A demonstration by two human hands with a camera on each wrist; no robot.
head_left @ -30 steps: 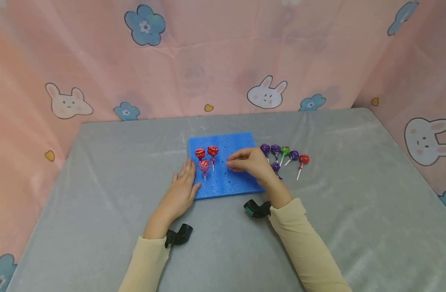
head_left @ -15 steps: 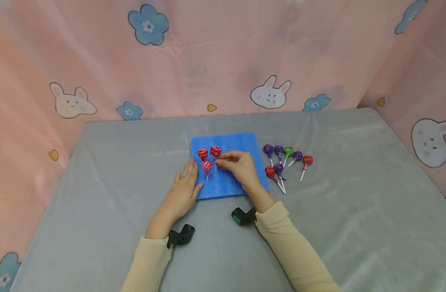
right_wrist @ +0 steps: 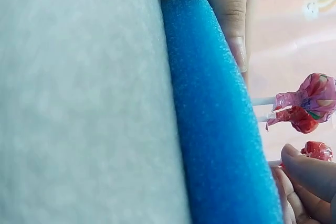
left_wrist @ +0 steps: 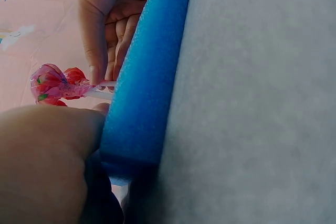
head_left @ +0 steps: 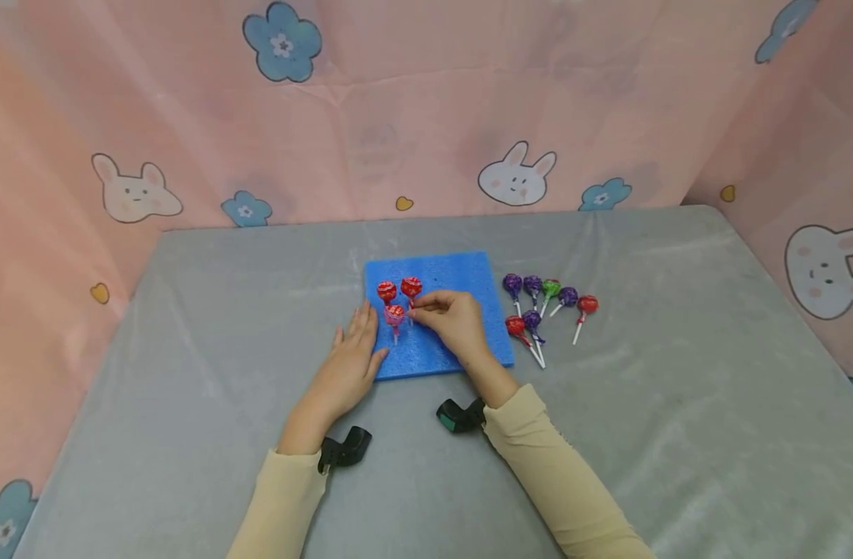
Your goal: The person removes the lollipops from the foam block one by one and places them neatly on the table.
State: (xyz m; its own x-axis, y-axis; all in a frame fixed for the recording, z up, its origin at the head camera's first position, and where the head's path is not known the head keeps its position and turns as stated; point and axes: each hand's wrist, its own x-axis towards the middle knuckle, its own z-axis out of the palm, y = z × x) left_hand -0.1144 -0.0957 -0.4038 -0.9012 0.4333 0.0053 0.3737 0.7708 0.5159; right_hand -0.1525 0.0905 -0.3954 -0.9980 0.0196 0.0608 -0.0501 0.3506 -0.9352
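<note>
A blue foam block [head_left: 461, 272] lies on the table with three lollipops standing in its left part. My right hand [head_left: 457, 322] pinches the stick of the red lollipop [head_left: 411, 286] at the back, thumb and index finger just below the wrapper. Beside it stand another red lollipop [head_left: 386, 291] and, nearer me, a pink lollipop [head_left: 394, 314]. My left hand [head_left: 349, 365] rests with straight fingers along the left edge of the foam. In the right wrist view the white sticks enter the foam, and the left thumb [right_wrist: 239, 51] lies on its top.
Right of the foam several loose lollipops lie on the grey cloth: purple ones such as the purple lollipop [head_left: 513, 284], a green lollipop [head_left: 550, 289], a red lollipop [head_left: 515, 326] close to the foam's edge and a red lollipop [head_left: 587, 303] farthest right. A pink curtain [head_left: 370, 116] hangs behind.
My right hand has moved left across the foam and now pinches the back red lollipop's stick, uncovering a red lollipop on the cloth at right. The left hand has stayed in place.
</note>
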